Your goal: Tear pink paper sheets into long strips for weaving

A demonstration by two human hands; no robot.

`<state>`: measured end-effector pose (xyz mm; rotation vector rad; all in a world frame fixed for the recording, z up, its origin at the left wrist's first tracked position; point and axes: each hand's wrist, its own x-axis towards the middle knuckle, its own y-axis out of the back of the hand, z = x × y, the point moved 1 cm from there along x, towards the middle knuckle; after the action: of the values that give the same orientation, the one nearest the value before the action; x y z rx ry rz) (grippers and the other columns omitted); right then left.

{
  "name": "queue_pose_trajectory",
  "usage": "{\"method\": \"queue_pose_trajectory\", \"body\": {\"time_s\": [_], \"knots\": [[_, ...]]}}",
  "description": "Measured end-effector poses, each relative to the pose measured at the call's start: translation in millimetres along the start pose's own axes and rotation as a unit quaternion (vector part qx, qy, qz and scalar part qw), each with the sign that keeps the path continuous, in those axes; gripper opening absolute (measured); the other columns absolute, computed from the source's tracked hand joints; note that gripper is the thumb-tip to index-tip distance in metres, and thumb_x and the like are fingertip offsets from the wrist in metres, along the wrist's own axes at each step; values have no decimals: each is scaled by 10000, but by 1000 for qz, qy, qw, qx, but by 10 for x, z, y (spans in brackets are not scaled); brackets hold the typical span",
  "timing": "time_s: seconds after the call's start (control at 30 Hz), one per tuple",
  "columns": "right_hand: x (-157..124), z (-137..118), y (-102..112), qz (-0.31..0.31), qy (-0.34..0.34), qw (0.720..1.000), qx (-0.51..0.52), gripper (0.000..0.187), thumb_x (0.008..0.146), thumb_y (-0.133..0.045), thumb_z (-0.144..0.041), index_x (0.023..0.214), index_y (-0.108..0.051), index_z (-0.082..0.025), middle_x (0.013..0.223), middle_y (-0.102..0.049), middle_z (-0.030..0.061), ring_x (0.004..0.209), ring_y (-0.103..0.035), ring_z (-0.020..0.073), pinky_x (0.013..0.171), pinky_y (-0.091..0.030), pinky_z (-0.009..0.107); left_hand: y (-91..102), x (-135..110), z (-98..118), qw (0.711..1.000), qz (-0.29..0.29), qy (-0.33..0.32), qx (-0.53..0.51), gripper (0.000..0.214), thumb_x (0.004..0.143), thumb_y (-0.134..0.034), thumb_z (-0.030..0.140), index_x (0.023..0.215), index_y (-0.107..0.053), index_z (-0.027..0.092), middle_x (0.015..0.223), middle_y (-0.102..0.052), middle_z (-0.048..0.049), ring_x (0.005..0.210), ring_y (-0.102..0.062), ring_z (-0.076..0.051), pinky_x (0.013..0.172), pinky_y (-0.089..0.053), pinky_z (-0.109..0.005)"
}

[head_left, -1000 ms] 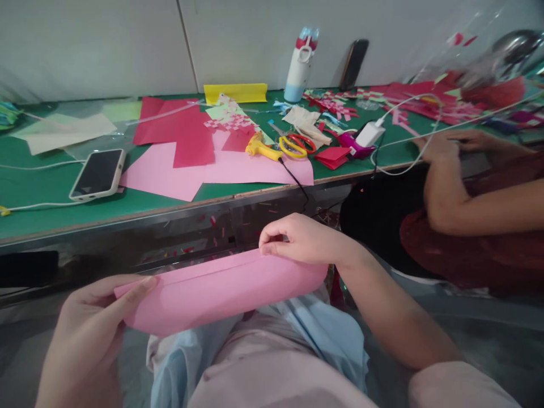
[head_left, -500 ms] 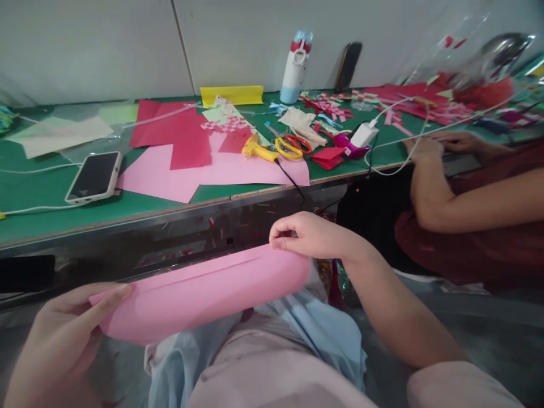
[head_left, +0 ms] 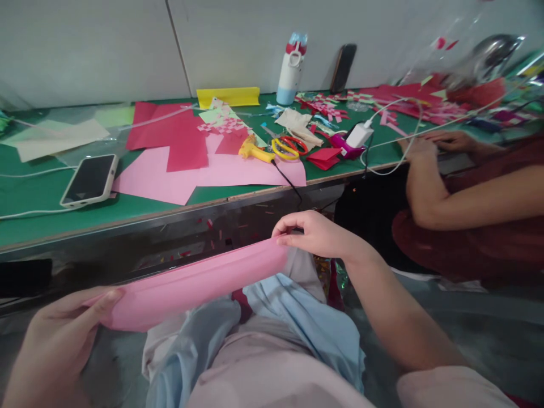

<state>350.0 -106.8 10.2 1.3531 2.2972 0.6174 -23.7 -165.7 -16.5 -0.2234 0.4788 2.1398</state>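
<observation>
You held a long, pink, paper-like sheet (head_left: pixel 195 283), bent over along its length, in front of the green-topped table (head_left: pixel 42 224) and above the light blue cloth (head_left: pixel 306 328) across your lap. Your left hand (head_left: pixel 63 328) gripped the left end with the thumb laid over the near face; your right hand (head_left: pixel 308 229) pinched the upper right corner between thumb and fingers. The upper edge ran nearly straight from grip to grip, while the lower part bowed in a soft curve; whether it was creased there could not be told. Correct handling called for light, equal tension at both ends, enough to keep the upper edge straight without tearing the right corner. The layers needed to be lined up before any pressure, since a hard thumb would likely have set a crooked crease. Clearance was also advisable from the thin black cord (head_left: pixel 287 178) of the yellow, pistol-shaped glue gun (head_left: pixel 255 150), which hung over the table's edge near your right hand.
</observation>
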Motion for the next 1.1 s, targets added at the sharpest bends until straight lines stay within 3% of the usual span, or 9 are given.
{"method": "queue_pose_trajectory", "body": {"time_s": [0.17, 0.33, 0.53, 0.63, 0.8, 0.97, 1.1], "knots": [[-17, -44, -12, 10, 1, 1000, 6, 147, 774, -583, -179, 864, -697, -155, 844, -717, 30, 785, -642, 159, 722, -473, 247, 25, 50, -56, 999, -13, -18, 25, 254, 329, -875, 198, 531, -723, 227, 603, -710, 12, 604, -608, -162, 494, -522, -220], [-12, -55, -22, 21, 6, 1000, 11, 150, 778, -588, -185, 867, -707, -157, 834, -720, 27, 781, -647, 154, 710, -470, 235, 0, 42, -51, 1000, -21, 16, 3, 295, 298, -893, 193, 540, -724, 199, 577, -704, 20, 600, -593, -116, 540, -512, -154], [37, 50, -41, 58, -6, 998, 2, 140, 771, -608, -225, 833, -719, -166, 791, -719, 23, 748, -645, 152, 686, -467, 232, -21, 65, -53, 999, -31, 31, 11, 290, 322, -905, 231, 548, -726, 206, 558, -696, 18, 534, -573, -122, 431, -482, -168], [93, 149, -39, 75, -17, 996, -52, 141, 772, -602, -219, 835, -722, -181, 810, -719, 24, 747, -641, 155, 683, -459, 241, -77, 88, -74, 997, -65, 45, 13, 274, 369, -900, 254, 580, -736, 191, 563, -700, 5, 516, -570, -122, 435, -474, -181], [266, 213, -175, 68, 46, 977, -198, 172, 808, -587, -236, 889, -733, -191, 866, -724, 56, 863, -628, 194, 778, -420, 284, -340, 43, -69, 988, -125, -52, 69, 244, 507, -849, 282, 704, -764, 165, 651, -729, -25, 604, -609, -158, 500, -474, -198], [473, 7, -557, -14, 113, 978, -177, 171, 843, -582, -261, 894, -728, -189, 878, -732, 52, 835, -636, 175, 755, -394, 259, -733, -105, -63, 960, -177, -167, 136, 288, 603, -773, 397, 753, -761, 152, 749, -742, -82, 723, -650, -223, 590, -488, -271], [575, -184, -747, -44, 121, 985, -114, 156, 842, -593, -279, 862, -715, -183, 808, -715, 28, 733, -612, 143, 622, -351, 227, -963, -252, -22, 939, -222, -194, 175, 269, 649, -735, 419, 769, -765, 180, 784, -750, -75, 760, -656, -229, 625, -476, -278]]}}
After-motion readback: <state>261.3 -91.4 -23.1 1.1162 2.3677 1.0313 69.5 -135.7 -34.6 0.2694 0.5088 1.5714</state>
